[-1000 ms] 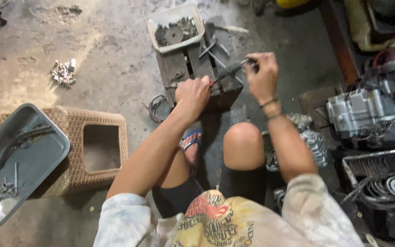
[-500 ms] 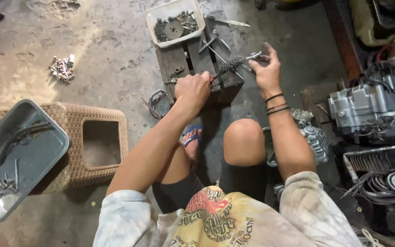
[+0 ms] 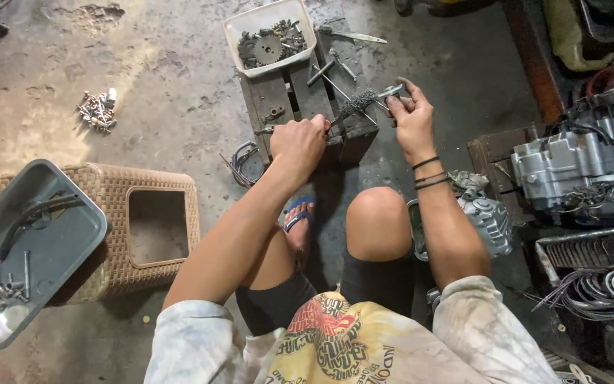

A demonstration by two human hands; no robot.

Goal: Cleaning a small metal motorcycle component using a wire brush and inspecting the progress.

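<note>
- A grey concrete floor (image 3: 143, 78) is spreading under everything, with a low wooden block (image 3: 300, 107) sitting on it just ahead of the person's knees; that block is the landmark here.
- A woven brown stool (image 3: 143, 227) is standing well to the left of the wooden block, and a grey metal tray (image 3: 58, 263) holding a few small parts is overlapping the stool's left end.
- A grey engine casing (image 3: 570, 167) is sitting well to the right of the block.
- A white plastic tub (image 3: 236, 32) of gears and bolts is resting at the block's far edge.
- The left hand (image 3: 298, 146) is pressing down at the block's near edge, its fingers closing tight round the handle of a wire brush (image 3: 355, 104).
- The right hand (image 3: 410, 121) is hovering just right of the block, its fingers pinching a small metal part (image 3: 391, 91).
- The brush's bristle head is angling up over the block's right side, touching the metal part.
- A small heap of loose bolts (image 3: 97, 110) is lying on the floor well left of the block.
</note>
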